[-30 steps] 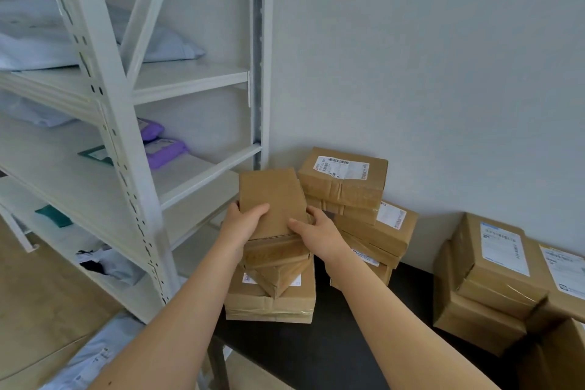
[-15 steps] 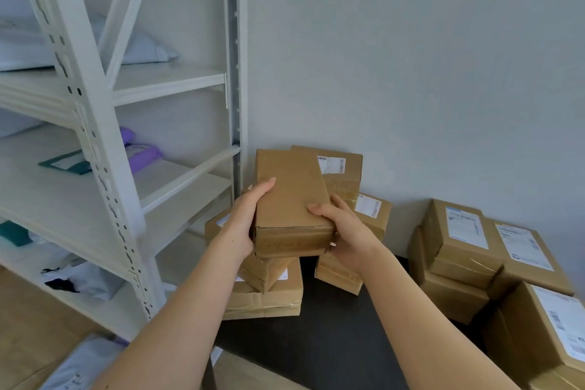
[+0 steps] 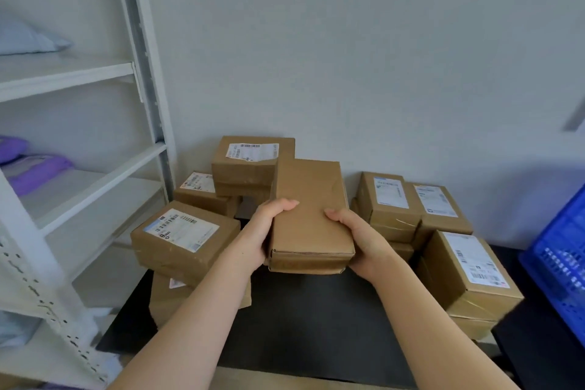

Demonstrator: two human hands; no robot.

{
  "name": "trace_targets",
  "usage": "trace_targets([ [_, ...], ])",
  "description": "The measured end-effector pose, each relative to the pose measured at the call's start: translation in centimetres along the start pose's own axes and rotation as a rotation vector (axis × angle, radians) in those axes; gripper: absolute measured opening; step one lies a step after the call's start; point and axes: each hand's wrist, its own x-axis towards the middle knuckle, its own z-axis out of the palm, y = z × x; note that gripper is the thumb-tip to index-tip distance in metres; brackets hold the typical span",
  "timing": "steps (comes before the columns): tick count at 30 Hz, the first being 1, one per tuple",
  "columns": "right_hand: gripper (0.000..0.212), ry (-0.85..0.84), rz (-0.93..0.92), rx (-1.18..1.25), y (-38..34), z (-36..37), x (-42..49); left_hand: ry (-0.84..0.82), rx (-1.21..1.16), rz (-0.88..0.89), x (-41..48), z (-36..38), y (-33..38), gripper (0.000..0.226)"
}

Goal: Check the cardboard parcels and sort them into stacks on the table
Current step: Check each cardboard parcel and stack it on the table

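Note:
I hold a plain brown cardboard parcel (image 3: 308, 215) in the air over the black table (image 3: 304, 320); no label shows on its top face. My left hand (image 3: 264, 231) grips its left side and my right hand (image 3: 357, 239) grips its right side, thumbs on top. To the left stands a stack topped by a labelled parcel (image 3: 185, 237). Behind it are more labelled parcels (image 3: 250, 161) against the wall. On the right sit further labelled parcels, one at the back (image 3: 391, 199) and one nearer (image 3: 471, 269).
A white metal shelving unit (image 3: 148, 73) stands at the left with purple (image 3: 34, 168) and pale mailer bags on its shelves. A blue plastic crate (image 3: 560, 269) is at the right edge. The grey wall runs close behind the parcels.
Both hands lifted the plain parcel off the left stack and carried it right, over the middle of the table. My view swung right, bringing the right-hand parcels and the blue crate into sight.

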Motion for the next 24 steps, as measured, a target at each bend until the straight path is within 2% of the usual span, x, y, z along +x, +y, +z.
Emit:
trace_targets([
  [6,0.077,0.133,0.007,0.058,1.2,-5.6,-0.5,-0.074,0.053,-0.111,2.7,4.0,-3.5,0.048],
  [11,0.069,0.197,-0.002,-0.055,3.0,-9.4,0.0,-0.071,0.167,-0.156,5.1,5.8,-7.2,0.056],
  [19,0.074,0.229,0.076,-0.12,7.6,-12.4,1.7,0.032,0.2,-0.272,7.3,6.4,-12.5,0.057],
  [24,0.074,0.239,0.173,-0.157,9.9,-12.7,3.1,0.098,0.279,-0.342,8.6,5.2,-14.9,0.066],
])
